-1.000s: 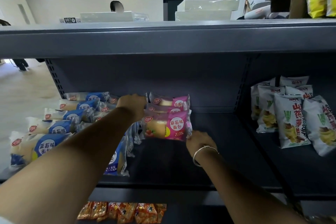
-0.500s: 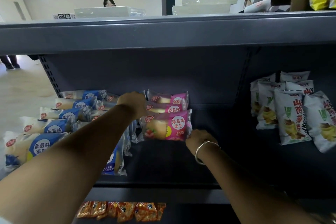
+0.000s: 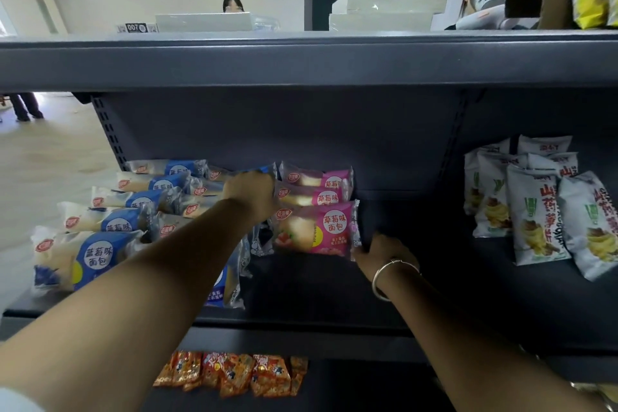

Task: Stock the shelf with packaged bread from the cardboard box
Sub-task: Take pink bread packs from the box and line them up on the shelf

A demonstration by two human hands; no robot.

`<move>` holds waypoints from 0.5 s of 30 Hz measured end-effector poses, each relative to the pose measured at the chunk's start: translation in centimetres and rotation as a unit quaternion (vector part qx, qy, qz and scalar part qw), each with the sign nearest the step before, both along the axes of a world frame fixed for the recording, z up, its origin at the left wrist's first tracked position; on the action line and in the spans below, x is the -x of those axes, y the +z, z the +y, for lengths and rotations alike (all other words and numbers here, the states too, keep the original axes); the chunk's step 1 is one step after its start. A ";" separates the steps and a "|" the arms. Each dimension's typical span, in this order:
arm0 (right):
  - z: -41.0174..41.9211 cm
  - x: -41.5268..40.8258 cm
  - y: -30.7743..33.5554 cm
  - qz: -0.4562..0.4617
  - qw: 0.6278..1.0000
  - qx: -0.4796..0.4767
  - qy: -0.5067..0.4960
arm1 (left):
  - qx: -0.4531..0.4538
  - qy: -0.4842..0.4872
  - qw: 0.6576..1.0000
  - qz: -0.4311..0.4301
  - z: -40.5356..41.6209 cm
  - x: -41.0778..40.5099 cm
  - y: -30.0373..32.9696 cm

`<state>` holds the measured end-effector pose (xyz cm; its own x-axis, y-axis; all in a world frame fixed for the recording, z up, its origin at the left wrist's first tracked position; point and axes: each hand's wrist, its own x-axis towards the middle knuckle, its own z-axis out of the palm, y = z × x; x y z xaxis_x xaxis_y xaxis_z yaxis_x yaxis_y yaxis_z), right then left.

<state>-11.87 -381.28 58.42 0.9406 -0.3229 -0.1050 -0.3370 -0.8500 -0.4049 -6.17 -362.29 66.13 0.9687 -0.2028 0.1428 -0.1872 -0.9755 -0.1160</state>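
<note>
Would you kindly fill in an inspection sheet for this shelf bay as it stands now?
Surface: dark shelf, bare between the bread and the chip bags.
Job's things: pink bread packs stacked upright at centre; blue bread packs in rows to the left. Cardboard box: nothing seen.
Clutter: white chip bags on the right; orange snack packs on the shelf below.
Grippers: left hand rests at the pink stack's left side; right hand touches the front pack's lower right corner.
Cables: nothing seen.
Surroundings: white boxes on top shelf; a person behind.
</note>
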 end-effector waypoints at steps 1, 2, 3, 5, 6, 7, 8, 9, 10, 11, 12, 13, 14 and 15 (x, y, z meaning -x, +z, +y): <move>0.0 0.3 0.2 -0.006 1.000 0.004 -0.008 | 0.007 -0.001 1.000 -0.006 0.3 0.3 0.0; 0.0 0.6 0.3 -0.009 1.000 0.008 -0.013 | 0.009 -0.001 1.000 -0.013 0.6 0.5 0.0; 0.1 1.0 0.5 -0.011 1.000 0.012 -0.016 | 0.005 -0.001 1.000 -0.020 0.8 0.7 -0.1; 0.4 1.6 0.7 -0.018 1.000 0.018 -0.017 | -0.004 -0.007 0.999 -0.034 1.5 1.3 -0.1; 0.6 1.9 0.9 -0.028 0.999 0.021 -0.018 | -0.006 -0.011 0.999 -0.042 1.8 1.7 -0.2; 0.9 2.3 1.1 -0.039 0.999 0.027 -0.018 | -0.004 -0.016 0.999 -0.048 2.1 2.2 -0.2; 1.2 2.8 1.4 -0.049 0.998 0.035 -0.018 | 0.000 -0.021 0.999 -0.050 2.5 2.7 -0.2; 1.6 3.4 1.7 -0.055 0.997 0.044 -0.014 | 0.006 -0.027 0.998 -0.048 2.9 3.3 -0.2; 2.1 4.0 2.0 -0.061 0.997 0.050 -0.008 | 0.013 -0.033 0.998 -0.045 3.3 3.9 -0.2; 2.6 4.8 2.2 -0.067 0.996 0.054 -0.002 | 0.020 -0.042 0.998 -0.043 3.8 4.5 -0.2; 3.3 5.6 2.4 -0.076 0.995 0.057 0.002 | 0.028 -0.052 0.997 -0.044 4.3 5.2 -0.2; 4.0 6.4 2.6 -0.086 0.994 0.061 0.004 | 0.035 -0.064 0.996 -0.046 4.8 5.9 -0.2; 4.7 7.3 2.6 -0.093 0.994 0.062 0.006 | 0.042 -0.076 0.995 -0.047 5.4 6.7 -0.2; 5.4 8.2 2.7 -0.094 0.994 0.061 0.009 | 0.051 -0.089 0.994 -0.046 5.9 7.5 -0.3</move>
<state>-20.06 -375.86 61.08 0.9459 -0.3046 0.1117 -0.2486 -0.9018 -0.3536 -13.69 -356.35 65.79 0.9006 -0.3501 0.2575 -0.3511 -0.9353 -0.0436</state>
